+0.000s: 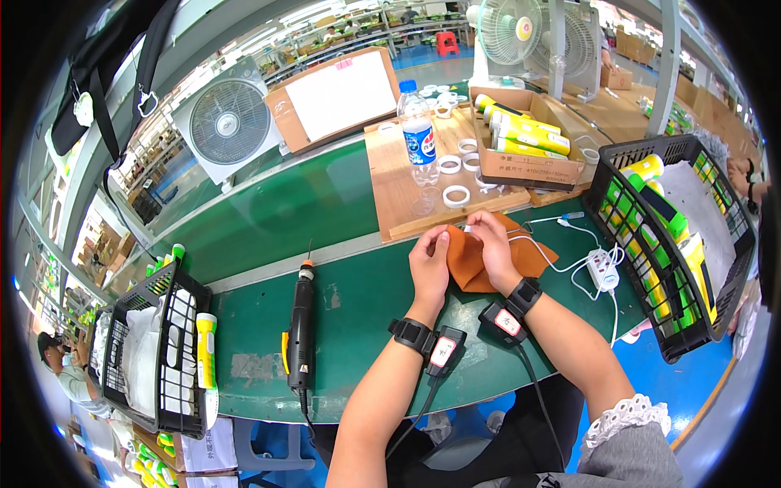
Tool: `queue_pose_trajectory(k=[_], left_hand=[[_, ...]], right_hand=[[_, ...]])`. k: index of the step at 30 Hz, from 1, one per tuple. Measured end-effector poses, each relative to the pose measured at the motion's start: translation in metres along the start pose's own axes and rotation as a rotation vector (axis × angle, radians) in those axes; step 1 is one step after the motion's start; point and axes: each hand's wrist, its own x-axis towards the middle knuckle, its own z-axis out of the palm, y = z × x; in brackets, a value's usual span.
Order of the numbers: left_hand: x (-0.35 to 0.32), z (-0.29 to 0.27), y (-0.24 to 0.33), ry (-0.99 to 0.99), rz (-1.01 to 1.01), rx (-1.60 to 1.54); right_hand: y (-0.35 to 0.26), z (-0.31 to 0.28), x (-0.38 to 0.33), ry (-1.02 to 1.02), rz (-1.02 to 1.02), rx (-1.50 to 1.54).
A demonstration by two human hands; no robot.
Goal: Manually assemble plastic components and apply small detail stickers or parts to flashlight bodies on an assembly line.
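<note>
A green work table (358, 309) runs across the view, with a pale wooden board (399, 183) lying on its far side. To the right stands a black plastic crate (643, 244) holding yellow-and-green devices, and a second black crate (138, 358) sits at the left edge with white padding inside and one yellow-and-white device (207, 346) leaning on its near rim. An open cardboard box (529, 154) of yellow tubes rests on the far right of the board, a plastic drink bottle (419, 134) stands upright near the board's middle, and loose white rings (455, 195) are scattered between them. A black rotary tool (301, 325) with an orange collar lies on the table left of the forearms, well apart from both hands. A white power strip (603, 270) with its cable sits right of the hands. An orange-brown cloth (472, 260) lies on the table at the board's near edge. The left hand (429, 267) rests on the cloth's left part, fingers curled and pinching its top edge. The right hand (492, 244) lies over the cloth's middle, fingertips closed at the same top edge, just beside the left hand; whether a small white piece sits between them cannot be told. Both wrists carry black strapped sensors with cables.
</note>
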Motion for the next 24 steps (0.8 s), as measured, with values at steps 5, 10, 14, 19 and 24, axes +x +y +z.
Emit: queue_pose_trajectory(k=[5,10,14,19,24], left_hand=[[0.002,-0.003,-0.006,0.048,0.089,0.026],[0.003,-0.004,-0.009,0.052,0.071,0.088],[0.004,-0.007,-0.011,0.041,0.100,0.175],[0.002,-0.003,-0.003,0.046,0.190,0.293],[-0.001,-0.001,0.006,0.067,0.264,0.394]], right_hand=[[0.003,0.000,0.000,0.010,-0.067,-0.159],[0.013,-0.003,0.003,0.082,-0.156,-0.261],[-0.003,0.002,-0.002,0.082,-0.284,-0.539],[-0.004,0.000,-0.001,0.134,-0.279,-0.592],[-0.009,-0.003,0.000,0.136,-0.298,-0.701]])
